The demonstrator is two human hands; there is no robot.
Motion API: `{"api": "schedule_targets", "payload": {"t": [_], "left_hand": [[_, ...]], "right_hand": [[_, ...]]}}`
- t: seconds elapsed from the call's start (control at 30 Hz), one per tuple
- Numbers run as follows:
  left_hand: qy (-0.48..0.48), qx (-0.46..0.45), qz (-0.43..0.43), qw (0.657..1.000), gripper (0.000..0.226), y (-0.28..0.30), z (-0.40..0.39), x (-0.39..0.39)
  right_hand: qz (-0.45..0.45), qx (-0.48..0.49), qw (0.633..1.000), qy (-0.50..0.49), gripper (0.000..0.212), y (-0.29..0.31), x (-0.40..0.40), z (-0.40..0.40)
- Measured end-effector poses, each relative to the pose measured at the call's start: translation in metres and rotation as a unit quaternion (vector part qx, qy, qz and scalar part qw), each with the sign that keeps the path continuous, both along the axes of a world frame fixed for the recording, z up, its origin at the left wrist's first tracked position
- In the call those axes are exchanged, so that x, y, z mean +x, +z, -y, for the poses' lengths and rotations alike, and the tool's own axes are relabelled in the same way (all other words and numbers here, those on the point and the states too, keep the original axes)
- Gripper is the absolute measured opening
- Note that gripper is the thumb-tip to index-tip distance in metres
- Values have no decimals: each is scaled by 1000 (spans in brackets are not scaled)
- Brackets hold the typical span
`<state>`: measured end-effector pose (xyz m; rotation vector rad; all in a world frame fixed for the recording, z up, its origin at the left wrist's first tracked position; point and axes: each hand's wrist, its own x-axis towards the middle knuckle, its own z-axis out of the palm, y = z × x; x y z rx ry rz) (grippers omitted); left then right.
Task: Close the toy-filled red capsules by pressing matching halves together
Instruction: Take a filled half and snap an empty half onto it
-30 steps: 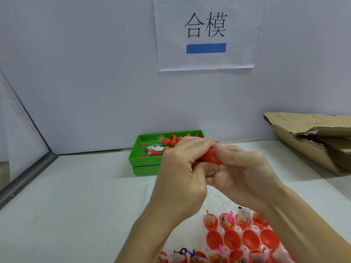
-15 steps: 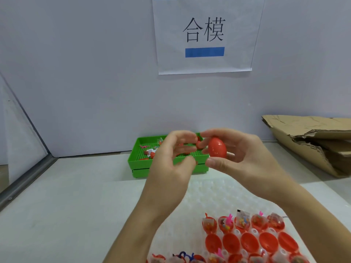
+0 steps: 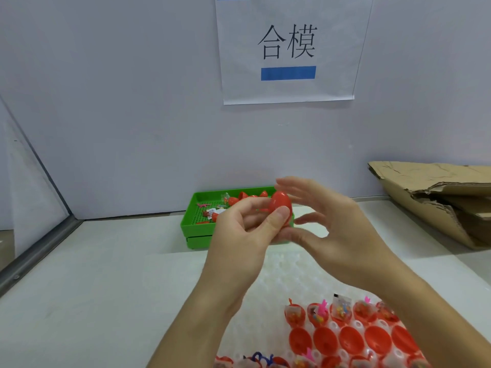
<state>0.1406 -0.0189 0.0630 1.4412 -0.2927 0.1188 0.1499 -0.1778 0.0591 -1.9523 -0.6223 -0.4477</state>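
While held up in front of the green tray (image 3: 198,229), closed red capsule (image 3: 281,208) pinched by left hand (image 3: 240,243), thumb on its near side and fingers curled behind. Right hand (image 3: 337,235) just right of it, fingers straight and spread, blurred, gripping nothing; whether a fingertip touches the shell, cannot tell. Seam of the capsule not visible from this view, so cannot confirm that halves are fully seated. Risk from here: a light pinch on a smooth round shell, so could slip out and fall onto the white table (image 3: 93,274) or roll away. If halves only partly pressed, could pop apart on dropping into the tray, with toy falling out. Near right, clear blister tray (image 3: 292,266) with open red halves (image 3: 350,339) and toy-filled halves (image 3: 317,313), not yet closed; a careless reach down could knock these from their pockets. Far right, torn cardboard (image 3: 435,197) lying well apart. On far wall, paper sign (image 3: 288,49).
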Motion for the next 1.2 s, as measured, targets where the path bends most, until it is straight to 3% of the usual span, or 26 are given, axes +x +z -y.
{"api": "schedule_targets", "payload": {"t": [0.17, 0.37, 0.5, 0.57, 0.67, 0.73, 0.8, 1.2], "left_hand": [[184, 165, 130, 960, 28, -5, 1, 0], [218, 227, 196, 929, 29, -7, 2, 0], [214, 238, 199, 927, 25, -8, 2, 1], [196, 200, 183, 943, 17, -8, 2, 2], [63, 1, 35, 997, 27, -4, 2, 3], [-17, -115, -59, 992, 40, 1, 0, 2], [-50, -170, -104, 979, 44, 3, -1, 1], [-70, -206, -132, 967, 41, 0, -2, 3]], "right_hand": [[-132, 94, 986, 30, 28, 2, 4, 1], [-146, 130, 980, 41, 21, 1, 3, -4], [-139, 121, 983, 26, 20, 1, 3, -3], [-129, 124, 984, 20, 18, 3, 2, -2], [-107, 137, 985, 1, 21, 6, 1, -1], [-103, 151, 983, -4, 21, 7, 0, 0], [-106, 161, 981, -1, 22, 7, 0, 0], [-78, 122, 989, -11, 16, 10, -3, 0]]}}
